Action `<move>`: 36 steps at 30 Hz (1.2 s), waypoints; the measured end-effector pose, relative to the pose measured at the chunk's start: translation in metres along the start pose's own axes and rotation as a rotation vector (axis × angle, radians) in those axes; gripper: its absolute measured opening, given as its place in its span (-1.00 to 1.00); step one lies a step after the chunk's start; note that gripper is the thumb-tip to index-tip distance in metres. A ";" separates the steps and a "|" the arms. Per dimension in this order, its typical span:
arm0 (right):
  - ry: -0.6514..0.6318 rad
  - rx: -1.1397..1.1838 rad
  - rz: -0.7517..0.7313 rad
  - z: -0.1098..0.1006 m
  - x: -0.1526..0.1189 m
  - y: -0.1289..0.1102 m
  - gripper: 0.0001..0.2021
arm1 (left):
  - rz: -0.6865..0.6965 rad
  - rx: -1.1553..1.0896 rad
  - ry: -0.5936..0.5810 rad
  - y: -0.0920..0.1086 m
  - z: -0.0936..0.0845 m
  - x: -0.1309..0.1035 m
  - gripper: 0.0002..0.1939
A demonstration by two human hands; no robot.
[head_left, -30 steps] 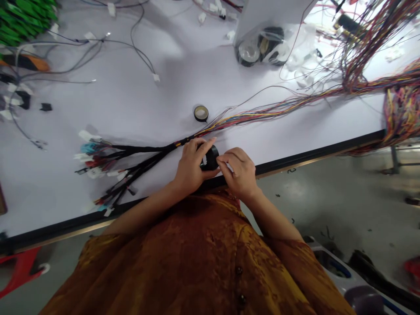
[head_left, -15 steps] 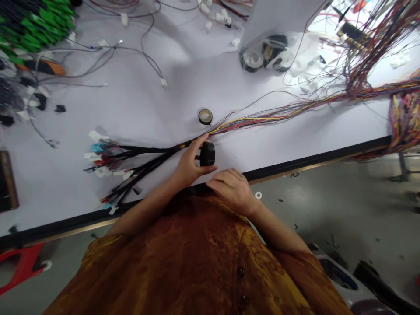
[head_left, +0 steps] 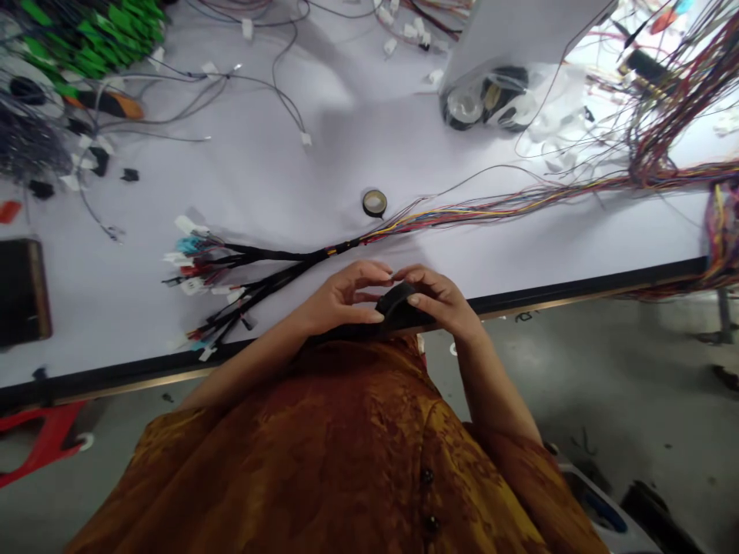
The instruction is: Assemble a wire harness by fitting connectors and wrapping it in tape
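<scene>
A small black piece (head_left: 395,300) is held between both hands just above the table's front edge. My left hand (head_left: 349,296) has its thumb and fingers around the left side of it. On the right side, my right hand (head_left: 433,296) pinches it between thumb and fingers. Behind the hands lies a wire bundle (head_left: 450,213), loose and coloured to the right, wrapped in black tape to the left. Its taped branches end in white, blue and red connectors (head_left: 193,265). A small tape roll (head_left: 375,203) rests just behind the bundle.
At the back left are green connectors (head_left: 115,35) and an orange-and-black tool (head_left: 109,103). A dark phone-like slab (head_left: 24,292) lies at the left. Tape rolls in a clear bag (head_left: 485,100) stand at the back, with tangled wires (head_left: 670,115) to the right.
My right hand has moved up and taken hold of the black piece. My left hand has brought the piece down and right, away from the wire bundle. The view has shifted slightly.
</scene>
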State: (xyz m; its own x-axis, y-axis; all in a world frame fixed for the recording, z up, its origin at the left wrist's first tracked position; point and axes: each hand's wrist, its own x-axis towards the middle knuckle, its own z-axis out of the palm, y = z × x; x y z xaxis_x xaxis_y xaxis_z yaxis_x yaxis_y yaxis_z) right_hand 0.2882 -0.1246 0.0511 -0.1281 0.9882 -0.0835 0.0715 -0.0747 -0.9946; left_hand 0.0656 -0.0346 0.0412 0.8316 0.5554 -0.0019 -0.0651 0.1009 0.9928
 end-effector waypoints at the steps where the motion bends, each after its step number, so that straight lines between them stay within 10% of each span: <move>1: -0.011 0.045 0.040 0.000 -0.002 0.001 -0.73 | 0.022 0.014 0.016 0.003 -0.001 -0.001 -0.61; 9: -0.037 0.302 0.271 0.006 -0.013 0.003 -0.67 | 0.262 0.569 0.043 0.027 0.001 0.001 -0.84; 18: 0.026 0.239 0.221 0.005 -0.018 0.010 -0.64 | -0.054 0.491 0.014 0.029 -0.039 0.017 -0.65; 21: 0.072 0.140 0.180 0.005 -0.014 0.009 -0.66 | -0.095 0.784 0.170 0.015 -0.063 0.032 -0.53; 25: 0.123 0.051 0.162 0.011 -0.004 0.008 -0.68 | -0.111 1.072 0.094 -0.009 -0.077 0.058 -0.62; 36: 0.263 -0.209 0.165 0.038 0.026 0.011 -0.67 | -0.633 0.156 -0.245 0.028 -0.101 0.080 -0.63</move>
State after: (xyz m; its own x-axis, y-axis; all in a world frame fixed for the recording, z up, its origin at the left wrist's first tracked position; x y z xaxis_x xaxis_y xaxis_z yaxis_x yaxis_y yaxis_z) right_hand 0.2477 -0.1047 0.0352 0.1584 0.9678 -0.1956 0.2737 -0.2334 -0.9331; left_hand 0.0743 0.0958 0.0565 0.7850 0.2244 -0.5775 0.5386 0.2135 0.8151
